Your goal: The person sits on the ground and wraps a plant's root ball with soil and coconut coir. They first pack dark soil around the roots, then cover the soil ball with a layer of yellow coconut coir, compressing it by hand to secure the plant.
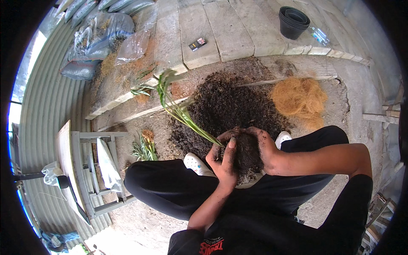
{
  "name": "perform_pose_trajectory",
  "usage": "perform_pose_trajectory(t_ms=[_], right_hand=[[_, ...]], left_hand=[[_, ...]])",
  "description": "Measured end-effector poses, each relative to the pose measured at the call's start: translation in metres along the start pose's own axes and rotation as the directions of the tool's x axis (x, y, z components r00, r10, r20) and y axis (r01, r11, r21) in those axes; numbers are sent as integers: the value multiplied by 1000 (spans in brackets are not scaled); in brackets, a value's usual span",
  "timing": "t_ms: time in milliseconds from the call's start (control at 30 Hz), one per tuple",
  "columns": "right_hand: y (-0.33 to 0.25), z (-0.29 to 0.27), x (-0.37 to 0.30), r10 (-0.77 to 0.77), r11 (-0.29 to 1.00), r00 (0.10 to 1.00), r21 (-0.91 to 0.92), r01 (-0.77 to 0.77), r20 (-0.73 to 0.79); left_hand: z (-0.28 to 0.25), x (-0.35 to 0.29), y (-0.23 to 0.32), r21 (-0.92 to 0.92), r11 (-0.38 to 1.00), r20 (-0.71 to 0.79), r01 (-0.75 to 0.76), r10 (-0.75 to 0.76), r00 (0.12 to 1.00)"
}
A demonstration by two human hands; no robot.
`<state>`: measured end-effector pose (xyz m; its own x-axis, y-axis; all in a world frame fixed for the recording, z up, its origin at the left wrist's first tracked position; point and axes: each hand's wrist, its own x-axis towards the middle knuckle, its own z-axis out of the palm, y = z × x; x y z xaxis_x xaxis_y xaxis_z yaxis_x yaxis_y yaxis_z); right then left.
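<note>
Between my legs I hold a leafy green plant tipped toward the left, its long stems running into a dark, soil-covered root ball. My left hand wraps the ball's left side where the stems come out, thumb pressed on top. Around the far and right side curls my right hand. Both hands are smeared with soil. Just beyond them spreads a heap of dark potting soil on the concrete. The underside of the root ball is hidden.
Right of the heap lies a tuft of orange-brown fibre. Small plants lie at the left. On the slabs beyond are a small box, stacked black pots and a plastic bottle. Filled sacks and a wooden stool stand left.
</note>
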<state>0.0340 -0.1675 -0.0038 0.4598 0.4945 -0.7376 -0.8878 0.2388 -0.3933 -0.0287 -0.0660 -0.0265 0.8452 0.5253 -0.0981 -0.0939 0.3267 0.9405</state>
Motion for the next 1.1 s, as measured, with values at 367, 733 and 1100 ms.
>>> perform_pose_trajectory(t_ms=[367,733,1100], right_hand=[[0,1,1,-101,993,995,-52,101,17],[-8,9,2,-81,990,995,-109,86,53],[-3,3,12,-54,996,997,-69,57,51]], left_hand=[[-4,6,-2,132,977,86,-167,157,984],[-8,9,3,21,999,68,-33,32,997],[-12,13,-4,41,999,63,14,-17,998]])
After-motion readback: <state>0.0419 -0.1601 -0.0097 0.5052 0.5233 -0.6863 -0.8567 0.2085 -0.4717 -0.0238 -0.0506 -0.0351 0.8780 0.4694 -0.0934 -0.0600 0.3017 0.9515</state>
